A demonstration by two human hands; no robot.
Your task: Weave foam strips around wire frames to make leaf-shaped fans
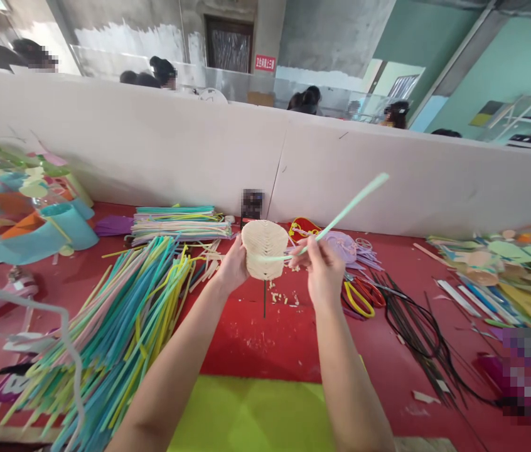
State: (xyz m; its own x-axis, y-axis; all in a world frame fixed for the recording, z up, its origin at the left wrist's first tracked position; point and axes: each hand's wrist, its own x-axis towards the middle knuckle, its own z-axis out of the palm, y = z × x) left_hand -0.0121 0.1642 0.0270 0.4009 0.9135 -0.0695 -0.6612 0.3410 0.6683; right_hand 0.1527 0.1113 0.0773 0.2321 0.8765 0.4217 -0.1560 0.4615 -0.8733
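My left hand is closed on the left edge of a cream, leaf-shaped piece with a ribbed herringbone surface. A thin dark green stem hangs from its lower end. My right hand pinches a mint-green pipe cleaner between thumb and fingers. One end of that pipe cleaner rises to the upper right; the other lies across the front of the cream piece. Whether the two are joined I cannot tell. Small cream scraps lie on the red tabletop below.
Loose pipe cleaners cover the left, with a stacked bundle behind. Yellow-handled scissors, dark stems and a black cable lie right. A pink glue gun is far left. A white partition borders the back.
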